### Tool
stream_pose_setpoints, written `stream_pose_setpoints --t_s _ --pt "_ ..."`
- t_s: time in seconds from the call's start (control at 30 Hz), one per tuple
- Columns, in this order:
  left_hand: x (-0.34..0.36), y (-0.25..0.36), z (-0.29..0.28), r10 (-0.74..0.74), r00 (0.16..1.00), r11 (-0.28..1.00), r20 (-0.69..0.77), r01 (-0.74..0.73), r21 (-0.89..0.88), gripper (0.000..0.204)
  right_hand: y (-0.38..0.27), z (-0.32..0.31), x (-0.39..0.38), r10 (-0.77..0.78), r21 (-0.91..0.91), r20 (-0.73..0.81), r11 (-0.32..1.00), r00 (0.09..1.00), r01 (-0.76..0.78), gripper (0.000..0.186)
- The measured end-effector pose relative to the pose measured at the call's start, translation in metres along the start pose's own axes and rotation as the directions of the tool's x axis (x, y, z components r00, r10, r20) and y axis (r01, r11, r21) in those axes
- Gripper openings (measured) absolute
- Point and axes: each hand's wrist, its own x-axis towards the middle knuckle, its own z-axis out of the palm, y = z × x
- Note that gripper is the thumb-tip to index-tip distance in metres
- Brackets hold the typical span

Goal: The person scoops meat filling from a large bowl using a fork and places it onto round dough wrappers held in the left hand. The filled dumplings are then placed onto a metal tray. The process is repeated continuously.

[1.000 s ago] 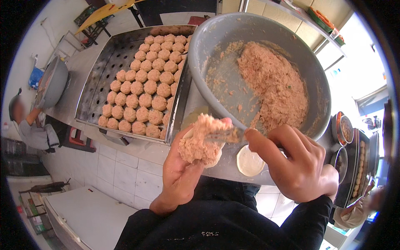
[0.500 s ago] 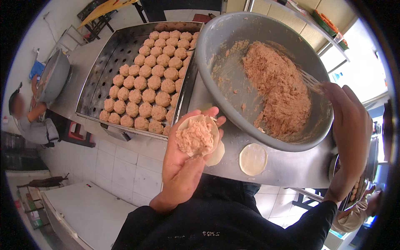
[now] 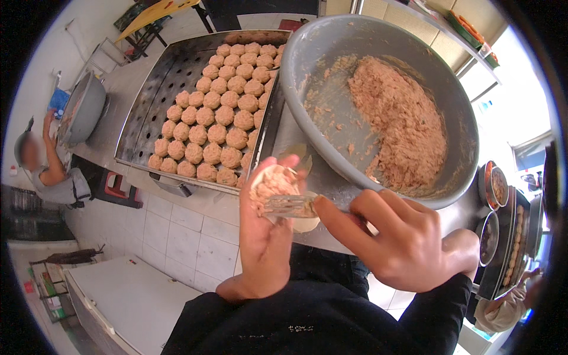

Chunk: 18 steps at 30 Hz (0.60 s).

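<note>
My left hand is cupped palm up around a round dough wrapper with a mound of pink minced filling on it. My right hand grips a metal fork, its tines lying flat against the filling. Part of another pale dough wrapper shows on the steel table beneath the fork. Ahead to the right stands a large grey basin with a heap of minced filling. Left of it, a perforated metal tray carries rows of filled dumplings.
A co-worker stands at far left by another grey basin. At right are metal bowls and a dark tray with a row of dumplings; another person is beyond. A white chest stands at lower left.
My right hand has come from the basin's right rim to my left hand, bringing the fork onto the filling. The wrapper lying at right on the table is now hidden behind it.
</note>
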Motion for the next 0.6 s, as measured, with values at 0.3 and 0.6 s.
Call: stream_pose_setpoints --t_s 0.3,0.6 --pt "0.001 0.004 0.025 -0.014 1.0 0.99 0.016 0.016 -0.141 0.102 0.001 0.002 -0.001 0.085 0.002 -0.052 0.996 0.995 -0.085 0.039" --pt "0.012 0.02 -0.028 -0.232 0.898 0.894 0.375 0.045 0.447 0.05 0.019 -0.014 0.003 -0.144 0.148 0.045 0.98 0.989 0.136 0.029"
